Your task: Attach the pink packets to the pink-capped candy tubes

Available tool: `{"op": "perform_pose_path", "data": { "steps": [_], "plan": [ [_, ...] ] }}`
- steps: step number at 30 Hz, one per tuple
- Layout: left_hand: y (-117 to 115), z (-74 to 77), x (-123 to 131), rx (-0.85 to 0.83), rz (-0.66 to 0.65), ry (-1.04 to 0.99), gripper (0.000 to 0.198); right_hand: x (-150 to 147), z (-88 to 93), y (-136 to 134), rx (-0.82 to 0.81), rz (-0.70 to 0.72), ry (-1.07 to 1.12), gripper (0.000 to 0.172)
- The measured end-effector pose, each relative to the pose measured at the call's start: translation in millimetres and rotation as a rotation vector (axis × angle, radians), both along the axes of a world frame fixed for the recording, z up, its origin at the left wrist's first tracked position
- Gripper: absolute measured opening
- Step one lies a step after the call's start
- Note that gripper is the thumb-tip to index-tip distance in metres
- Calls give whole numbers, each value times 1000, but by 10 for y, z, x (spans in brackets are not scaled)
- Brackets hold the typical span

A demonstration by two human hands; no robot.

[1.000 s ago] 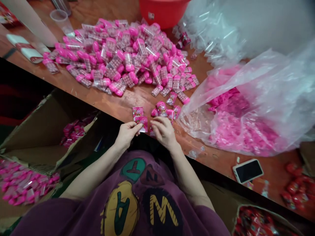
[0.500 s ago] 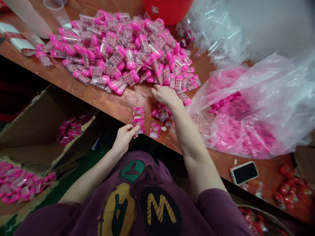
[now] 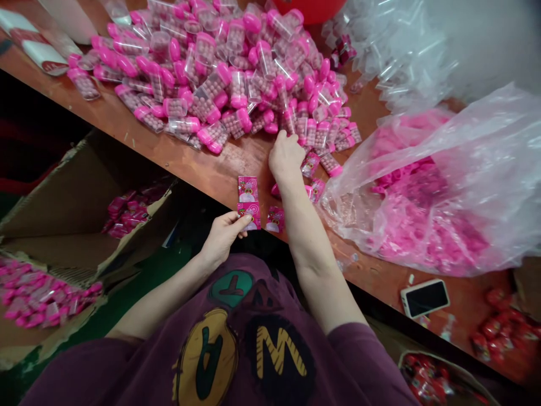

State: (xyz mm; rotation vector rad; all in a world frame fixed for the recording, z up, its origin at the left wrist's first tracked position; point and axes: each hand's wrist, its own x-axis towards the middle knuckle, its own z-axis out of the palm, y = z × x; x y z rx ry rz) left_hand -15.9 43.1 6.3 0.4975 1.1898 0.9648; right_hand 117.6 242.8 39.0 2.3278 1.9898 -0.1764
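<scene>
Labelling step, container pick-up. Left hand (image 3: 222,237) pinches a strip of pink stickers (image 3: 249,202) at the worktop (image 3: 220,172) edge. Right hand (image 3: 286,155) reaches the heap of pink-capped containers (image 3: 224,73); whether its fingers are closed cannot be told. Judged next need: isolating a single container.

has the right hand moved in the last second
Yes. The right hand went from beside the left hand at the table edge out to the pile of pink-capped containers.

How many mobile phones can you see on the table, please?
1. The mobile phone lies screen up near the table's front edge, right of the person's arm; others may be hidden under the bags.
</scene>
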Motion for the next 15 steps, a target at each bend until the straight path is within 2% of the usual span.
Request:
{"op": "perform_pose_path", "data": {
  "steps": [3, 5, 7, 9, 11, 13, 15],
  "plan": [
    [1, 1, -8, -8, 11, -22, 34, 65, 120, -38, -12, 8, -18, 40],
    [-6, 19, -14, -18, 21, -50, 34, 214, 198, -113, 23, 29, 0, 40],
    [-11, 47, -28, -32, 42, -81, 33, 431, 247, -256, 97, 73, 117, 42],
    [-2, 85, -53, -42, 79, -115, 33, 657, 250, -474, 151, 142, 395, 49],
    [28, 133, -79, -37, 118, -163, 33, 820, 203, -753, 141, 197, 772, 55],
    [71, 184, -93, -15, 124, -214, 32, 882, 125, -1059, 72, 191, 1118, 57],
    [106, 224, -83, 19, 102, -252, 32, 850, 44, -1349, 20, 145, 1334, 57]
  ]
}}
